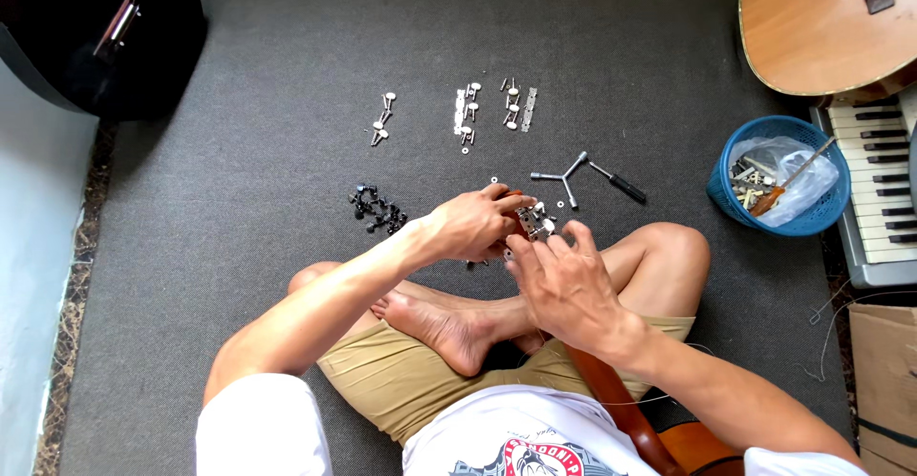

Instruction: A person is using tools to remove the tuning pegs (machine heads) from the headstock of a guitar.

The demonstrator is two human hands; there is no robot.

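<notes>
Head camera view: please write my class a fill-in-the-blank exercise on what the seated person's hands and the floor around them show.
1. Both hands, left hand and right hand, meet at a guitar ____.
2. The basket holding tools is coloured ____.
3. The black tuning pegs lie on the person's ____ side.
4. The keyboard lies beside the ____ guitar.

Missing words: headstock; blue; left; acoustic

Soft, even daylight is filling the frame, shadows staying faint. Everything is reading sharp; edges are bowing slightly.
</notes>
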